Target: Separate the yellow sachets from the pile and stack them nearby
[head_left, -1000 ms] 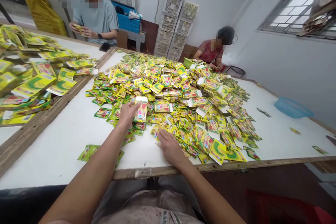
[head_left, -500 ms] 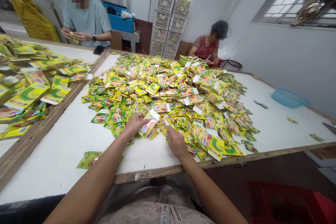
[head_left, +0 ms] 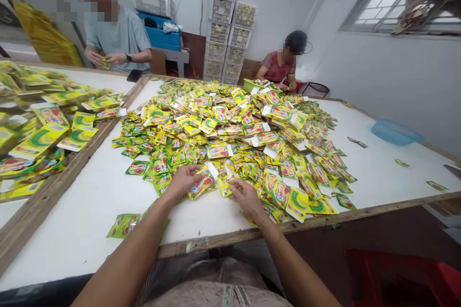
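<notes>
Piled packets (head_left: 158, 165) crowded the desk (head_left: 86, 196); we held a carton (head_left: 202, 187) (left grip (head_left: 184, 180)) and a yellow sachet (head_left: 224, 188) (right grip (head_left: 247, 197))

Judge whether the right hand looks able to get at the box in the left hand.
Probably yes: the right hand, pinching a yellow packet, is close to the box in the left hand, with little more than that packet seen between them.

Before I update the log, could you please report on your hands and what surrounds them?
Left hand gripping yellow carton, white flap out. Right hand pinching yellow packet. Heap of packets and cartons close beyond both.
</notes>
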Motion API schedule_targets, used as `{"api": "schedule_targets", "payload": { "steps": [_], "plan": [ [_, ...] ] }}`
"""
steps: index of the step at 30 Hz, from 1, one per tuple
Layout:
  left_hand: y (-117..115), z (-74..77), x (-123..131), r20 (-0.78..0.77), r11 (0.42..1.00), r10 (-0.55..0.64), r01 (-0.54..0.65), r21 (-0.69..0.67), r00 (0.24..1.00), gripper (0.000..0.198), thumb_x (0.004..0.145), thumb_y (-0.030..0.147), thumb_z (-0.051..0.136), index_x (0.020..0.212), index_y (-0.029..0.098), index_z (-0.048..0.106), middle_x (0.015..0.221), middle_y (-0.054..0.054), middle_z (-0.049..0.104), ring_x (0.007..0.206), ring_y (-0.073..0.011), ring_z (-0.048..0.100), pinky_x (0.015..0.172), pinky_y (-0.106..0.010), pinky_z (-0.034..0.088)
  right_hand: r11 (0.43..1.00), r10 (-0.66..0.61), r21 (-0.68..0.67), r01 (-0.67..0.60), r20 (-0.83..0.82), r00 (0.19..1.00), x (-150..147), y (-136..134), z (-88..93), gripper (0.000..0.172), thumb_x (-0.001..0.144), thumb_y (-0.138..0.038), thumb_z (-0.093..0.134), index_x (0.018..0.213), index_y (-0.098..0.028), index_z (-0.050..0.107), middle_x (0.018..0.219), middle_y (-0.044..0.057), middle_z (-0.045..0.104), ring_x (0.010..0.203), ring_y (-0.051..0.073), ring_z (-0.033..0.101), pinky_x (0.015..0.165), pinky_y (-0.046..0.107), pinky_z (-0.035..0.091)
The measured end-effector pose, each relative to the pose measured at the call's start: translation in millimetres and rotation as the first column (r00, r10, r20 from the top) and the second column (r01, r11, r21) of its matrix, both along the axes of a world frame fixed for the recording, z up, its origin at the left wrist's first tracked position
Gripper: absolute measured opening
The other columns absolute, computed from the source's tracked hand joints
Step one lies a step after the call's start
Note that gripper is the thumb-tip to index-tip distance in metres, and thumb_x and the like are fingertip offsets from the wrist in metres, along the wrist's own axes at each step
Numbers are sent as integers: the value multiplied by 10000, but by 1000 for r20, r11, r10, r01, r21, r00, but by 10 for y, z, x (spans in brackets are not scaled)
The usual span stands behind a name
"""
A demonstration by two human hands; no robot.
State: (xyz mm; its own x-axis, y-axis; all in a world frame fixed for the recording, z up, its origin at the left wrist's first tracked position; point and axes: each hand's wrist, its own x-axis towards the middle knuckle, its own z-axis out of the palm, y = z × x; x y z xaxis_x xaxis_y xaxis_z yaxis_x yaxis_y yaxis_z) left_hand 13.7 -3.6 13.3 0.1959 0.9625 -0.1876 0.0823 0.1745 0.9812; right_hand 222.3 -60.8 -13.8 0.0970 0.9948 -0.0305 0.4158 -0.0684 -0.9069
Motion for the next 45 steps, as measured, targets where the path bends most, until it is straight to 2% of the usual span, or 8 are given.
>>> {"api": "schedule_targets", "payload": {
  "steps": [7, 10, 13, 17, 25, 30, 38, 45],
  "plan": [
    [55, 38, -50, 38, 991, 131, -129, -33, 991, 401, 494, 403, 790, 776, 148, 665, 524, 12, 607, 457, -129, 519, 439, -214, 335, 971, -182, 209, 116, 329, 927, -182, 88, 63, 210, 808, -355, 534, 879, -181, 626, 713, 32, 653, 673, 178, 603, 647, 295, 463],
    [112, -2, -95, 95, 975, 221, -220, -27, 971, 429, 483, 414, 797, 795, 143, 677, 530, 1, 618, 480, -147, 545, 460, -228, 371, 949, 0, 284, -137, 434, 901, -240, 124, 170, 147, 832, -223, 508, 900, -199, 636, 886, 54, 674, 852, 183, 604, 765, 294, 447],
    [146, -25, -128, 131, 966, 260, -257, -41, 957, 451, 482, 417, 800, 813, 136, 681, 571, -16, 645, 495, -153, 561, 482, -238, 393, 911, 271, 108, -399, 571, 775, -309, 178, 210, 195, 774, -170, 602, 963, -217, 620, 978, 51, 665, 947, 199, 572, 814, 304, 423],
    [113, 12, -114, 137, 986, 160, -151, -70, 978, 447, 478, 402, 810, 811, 131, 684, 608, -30, 666, 491, -148, 562, 476, -234, 381, 938, 315, -96, -334, 637, 703, -383, 224, 171, 218, 709, -210, 691, 900, -189, 589, 903, 61, 650, 856, 203, 562, 719, 285, 404],
    [65, -14, -56, 27, 995, 74, -72, -74, 997, 439, 450, 363, 809, 820, 148, 708, 506, 18, 609, 443, -137, 514, 421, -218, 321, 997, 21, 75, -34, 166, 986, -105, 91, 120, 298, 722, -339, 621, 617, -216, 370, 539, -74, 354, 503, 98, 340, 477, 218, 270],
    [5, 4, 15, 52, 989, -116, 120, -86, 992, 383, 502, 385, 791, 794, 151, 715, 600, -21, 661, 502, -154, 546, 453, -227, 368, 951, -202, 176, 256, -274, 940, -104, 187, 158, 339, 677, -406, 641, 656, -228, 352, 566, -81, 320, 508, 91, 348, 482, 215, 317],
    [-37, -19, 71, 54, 944, -298, 302, -134, 953, 309, 533, 327, 794, 772, 153, 706, 564, 4, 612, 471, -97, 450, 452, -197, 303, 998, -6, 63, 23, -262, 965, -201, 98, 98, 312, 648, -368, 675, 622, -206, 410, 542, -91, 342, 490, 74, 335, 480, 201, 286],
    [-40, -44, 123, 187, 928, -284, 318, -192, 941, 305, 568, 367, 773, 758, 144, 688, 650, -29, 651, 529, -116, 531, 502, -210, 375, 993, -80, 82, 82, -24, 996, -173, 108, 138, 260, 706, -394, 619, 596, -193, 495, 531, -55, 467, 495, 99, 427, 488, 219, 339]
  ]
}}
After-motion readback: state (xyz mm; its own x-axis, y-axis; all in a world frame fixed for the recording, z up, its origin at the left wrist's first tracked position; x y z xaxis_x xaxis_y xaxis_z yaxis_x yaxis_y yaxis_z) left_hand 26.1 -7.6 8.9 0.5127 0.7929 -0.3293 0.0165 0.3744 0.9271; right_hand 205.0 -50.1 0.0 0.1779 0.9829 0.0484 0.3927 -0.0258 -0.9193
